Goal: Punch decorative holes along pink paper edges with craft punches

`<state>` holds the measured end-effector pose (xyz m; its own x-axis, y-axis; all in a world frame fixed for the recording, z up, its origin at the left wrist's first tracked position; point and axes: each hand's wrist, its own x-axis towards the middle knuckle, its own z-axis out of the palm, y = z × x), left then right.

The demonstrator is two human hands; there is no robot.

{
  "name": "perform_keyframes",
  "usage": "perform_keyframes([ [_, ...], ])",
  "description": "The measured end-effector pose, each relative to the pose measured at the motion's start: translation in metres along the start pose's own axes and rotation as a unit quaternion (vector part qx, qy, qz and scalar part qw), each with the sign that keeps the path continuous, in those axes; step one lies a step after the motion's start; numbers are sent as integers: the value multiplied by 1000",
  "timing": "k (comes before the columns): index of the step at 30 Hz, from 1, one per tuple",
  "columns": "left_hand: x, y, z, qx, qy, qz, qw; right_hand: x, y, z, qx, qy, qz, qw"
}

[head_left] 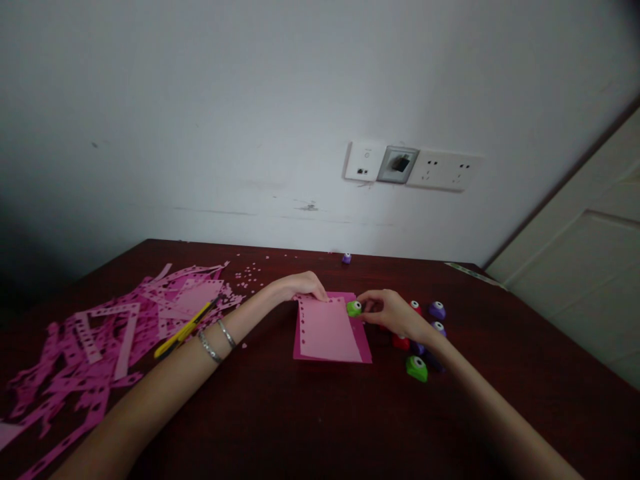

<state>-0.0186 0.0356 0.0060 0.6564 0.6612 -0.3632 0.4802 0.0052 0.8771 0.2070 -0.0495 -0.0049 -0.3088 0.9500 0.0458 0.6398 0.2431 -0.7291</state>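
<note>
A light pink sheet of paper (327, 333) lies over a darker pink sheet (367, 350) on the table, with punched holes along its left and top edges. My left hand (309, 285) is closed on the top edge of the paper, thumb on the upper face and the other fingers partly hidden. At the sheet's upper right corner, a small green craft punch (354, 308) is gripped between the thumb and fingers of my right hand (387, 311). Close by my right wrist stand several more punches, including a green one (417, 368), a red one (400, 342) and a purple one (437, 309).
Pink punched paper strips (120, 327) heap over the table's left side, with a yellow utility knife (183, 330) beside my left forearm. Tiny paper bits (247, 273) are scattered behind. A purple punch (347, 258) sits near the wall, below the sockets (443, 170).
</note>
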Motion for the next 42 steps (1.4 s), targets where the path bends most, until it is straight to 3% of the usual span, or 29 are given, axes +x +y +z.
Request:
perform_keyframes([
  [7,-1,2,0,1,3,-28,1000,-2,-3,-1,1,4,-1,1000],
  [28,-3,5,4,9,23,-25,999,-3,-8,-1,-8,0,-2,1000],
  [42,6,-5,3,31,9,-31,999,-3,-8,0,-26,-2,-11,1000],
])
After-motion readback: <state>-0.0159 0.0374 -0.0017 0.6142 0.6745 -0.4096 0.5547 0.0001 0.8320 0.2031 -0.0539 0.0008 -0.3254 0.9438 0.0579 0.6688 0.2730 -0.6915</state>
